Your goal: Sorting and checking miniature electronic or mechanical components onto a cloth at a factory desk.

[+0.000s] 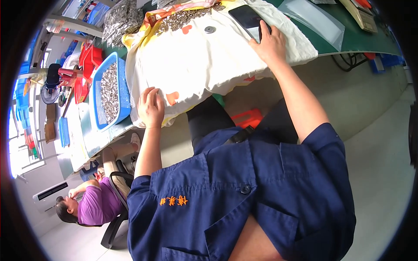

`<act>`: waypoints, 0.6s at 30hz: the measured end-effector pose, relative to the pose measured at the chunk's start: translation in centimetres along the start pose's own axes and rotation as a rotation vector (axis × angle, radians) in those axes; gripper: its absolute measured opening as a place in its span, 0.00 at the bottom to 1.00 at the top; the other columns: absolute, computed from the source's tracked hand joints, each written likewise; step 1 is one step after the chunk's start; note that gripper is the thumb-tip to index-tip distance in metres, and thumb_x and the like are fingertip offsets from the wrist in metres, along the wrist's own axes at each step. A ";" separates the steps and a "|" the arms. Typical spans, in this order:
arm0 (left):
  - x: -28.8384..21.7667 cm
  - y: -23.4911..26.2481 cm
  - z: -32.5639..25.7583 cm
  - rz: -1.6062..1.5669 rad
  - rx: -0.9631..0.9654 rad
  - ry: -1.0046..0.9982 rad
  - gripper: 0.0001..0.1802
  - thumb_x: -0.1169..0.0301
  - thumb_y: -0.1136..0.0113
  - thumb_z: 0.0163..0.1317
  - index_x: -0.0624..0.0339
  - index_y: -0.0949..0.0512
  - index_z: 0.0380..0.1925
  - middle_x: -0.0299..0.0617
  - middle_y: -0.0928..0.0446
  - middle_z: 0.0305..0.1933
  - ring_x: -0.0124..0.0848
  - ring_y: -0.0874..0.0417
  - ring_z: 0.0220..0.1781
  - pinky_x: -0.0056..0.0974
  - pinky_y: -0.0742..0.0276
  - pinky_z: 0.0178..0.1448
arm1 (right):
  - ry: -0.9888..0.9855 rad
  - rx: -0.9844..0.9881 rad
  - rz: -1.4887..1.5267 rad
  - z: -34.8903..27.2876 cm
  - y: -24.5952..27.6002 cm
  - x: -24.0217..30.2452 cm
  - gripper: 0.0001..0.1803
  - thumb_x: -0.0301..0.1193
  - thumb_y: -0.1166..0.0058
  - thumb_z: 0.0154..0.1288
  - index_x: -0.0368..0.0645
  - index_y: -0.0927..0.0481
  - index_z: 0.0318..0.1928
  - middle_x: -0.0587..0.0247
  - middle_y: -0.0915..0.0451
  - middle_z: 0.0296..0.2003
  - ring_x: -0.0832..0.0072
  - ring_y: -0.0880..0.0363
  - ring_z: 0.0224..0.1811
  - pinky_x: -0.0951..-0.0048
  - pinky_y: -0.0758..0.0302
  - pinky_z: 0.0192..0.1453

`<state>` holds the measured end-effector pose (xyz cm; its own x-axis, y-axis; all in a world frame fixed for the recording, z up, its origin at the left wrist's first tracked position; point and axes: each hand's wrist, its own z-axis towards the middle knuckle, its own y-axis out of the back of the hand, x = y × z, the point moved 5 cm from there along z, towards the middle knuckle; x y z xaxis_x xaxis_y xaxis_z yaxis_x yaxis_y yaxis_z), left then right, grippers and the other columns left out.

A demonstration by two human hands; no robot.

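Observation:
My left hand (151,108) rests on the white cloth (183,65) near its left edge, fingers loosely bent and nothing visible in them. Toward the far right of the cloth lies a black smartphone (244,18). My right hand (271,43) is over its near end, fingers apart, with a fingertip on the screen; the phone stays lying on the cloth. A pile of small metal parts (183,21) is heaped at the cloth's far side. Between that pile and the phone sits a grey metal disc (210,29).
Left of the cloth stands a blue plastic basket (125,89) full of small metal pieces. Red bins (90,56) and a bag of metal parts (123,21) are behind it. A clear plastic sheet (315,21) lies at right. A person in purple (99,204) sits at lower left.

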<state>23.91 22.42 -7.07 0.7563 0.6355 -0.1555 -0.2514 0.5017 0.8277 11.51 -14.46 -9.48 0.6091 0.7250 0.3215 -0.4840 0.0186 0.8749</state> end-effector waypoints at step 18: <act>0.0 0.0 0.4 -0.014 -0.012 -0.010 0.09 0.72 0.46 0.49 0.54 0.23 0.33 0.37 0.25 0.42 0.38 0.24 0.44 0.41 0.30 0.47 | 0.016 -0.029 0.006 0.2 -0.3 -0.4 0.37 0.47 0.49 0.51 0.51 0.39 0.61 0.49 0.38 0.56 0.56 0.43 0.60 0.60 0.48 0.65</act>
<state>24.09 22.20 -6.85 0.7657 0.6226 -0.1614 -0.2480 0.5173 0.8191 11.57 -14.87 -9.83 0.5961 0.7362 0.3203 -0.5052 0.0340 0.8623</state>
